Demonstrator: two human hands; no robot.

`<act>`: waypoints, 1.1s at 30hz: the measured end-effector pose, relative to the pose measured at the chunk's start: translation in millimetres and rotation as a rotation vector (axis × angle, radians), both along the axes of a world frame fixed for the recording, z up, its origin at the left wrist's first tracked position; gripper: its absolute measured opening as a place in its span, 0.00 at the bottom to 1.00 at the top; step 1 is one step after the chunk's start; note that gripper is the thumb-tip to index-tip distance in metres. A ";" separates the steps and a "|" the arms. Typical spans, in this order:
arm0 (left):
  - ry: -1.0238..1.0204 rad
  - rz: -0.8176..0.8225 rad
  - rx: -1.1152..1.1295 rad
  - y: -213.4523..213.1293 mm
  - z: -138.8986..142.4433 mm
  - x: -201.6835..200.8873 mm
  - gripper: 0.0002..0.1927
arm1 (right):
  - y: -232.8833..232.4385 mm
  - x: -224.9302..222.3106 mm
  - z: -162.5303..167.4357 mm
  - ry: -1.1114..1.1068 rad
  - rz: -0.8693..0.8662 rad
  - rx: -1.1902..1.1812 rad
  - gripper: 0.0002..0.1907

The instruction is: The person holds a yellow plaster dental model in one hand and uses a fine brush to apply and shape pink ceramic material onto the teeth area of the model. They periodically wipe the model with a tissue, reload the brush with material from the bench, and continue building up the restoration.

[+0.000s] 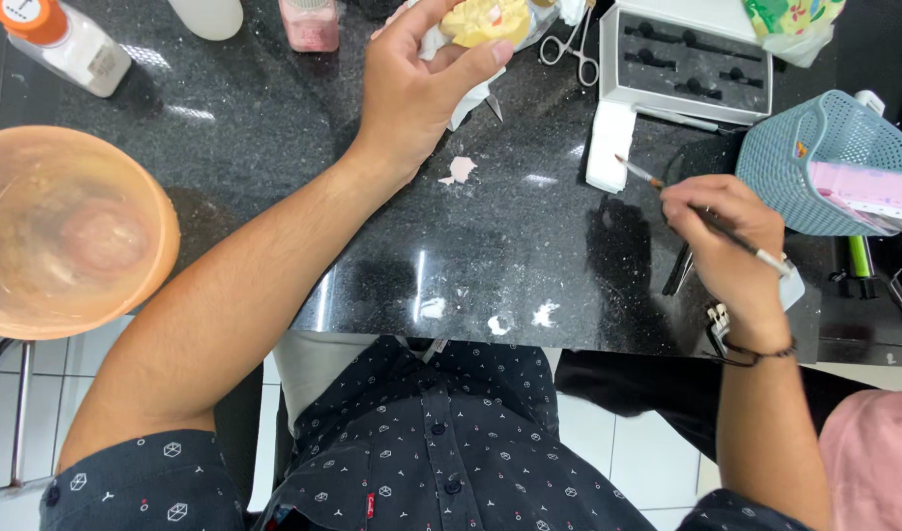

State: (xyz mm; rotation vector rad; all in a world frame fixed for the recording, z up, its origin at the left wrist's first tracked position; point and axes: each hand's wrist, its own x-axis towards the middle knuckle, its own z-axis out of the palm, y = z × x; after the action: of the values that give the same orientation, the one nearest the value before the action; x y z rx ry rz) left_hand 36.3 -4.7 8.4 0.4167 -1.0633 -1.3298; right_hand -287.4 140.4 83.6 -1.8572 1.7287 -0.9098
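Black speckled stone counter (274, 147), glossy, flecked with pale smears near its front edge; all items below rest on it or are held above it.

Left hand (411, 93): fingers closed around a yellow dental cast (485, 20), thumb pressed along its lower side; the cast sits at the top edge of the view, partly cut off, with white tissue (465, 93) bunched beneath it (how much the palm covers cannot be made out).

Right hand (726, 241): fingers pinched together on a thin brush (652, 179), its tip pointing left towards a white block (608, 147); tip and block are near, contact not discernible; the handle's far end shows past the knuckles; a dark bracelet (756, 354) circles the wrist.

Pale pink scrap (459, 170): lying loose between the two hands.

Orange rubber bowl (67, 231): left side, blurred, contents unreadable.

White bottle with orange cap (62, 39): upper left, cropped by the frame; a pink container (311, 22) further along, top cut off.

Scissors (574, 49): metal, just left of an open white case (687, 59) with dark moulded slots.

Blue mesh basket (814, 157): right side, holding a pink-and-white box (869, 192), partly out of frame.

Dark tools under the right hand: largely hidden, kind unclear.
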 end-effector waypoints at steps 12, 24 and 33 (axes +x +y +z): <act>0.052 -0.050 0.027 -6.3 -9.7 -2.1 0.23 | -54.9 65.4 -5.0 -0.851 -0.035 0.224 0.13; 0.015 -0.057 0.067 -11.7 -13.3 -2.7 0.23 | -81.0 81.7 -80.2 -0.523 0.157 0.266 0.03; -0.048 -0.034 0.015 -12.0 -12.9 -5.5 0.31 | -84.1 90.6 -78.4 -0.537 0.134 0.233 0.06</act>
State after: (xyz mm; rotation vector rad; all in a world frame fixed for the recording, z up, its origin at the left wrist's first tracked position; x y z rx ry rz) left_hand 30.9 -16.7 -4.6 0.4452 -1.1051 -1.3638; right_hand -196.9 56.3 5.1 -1.3946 1.3013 -0.9921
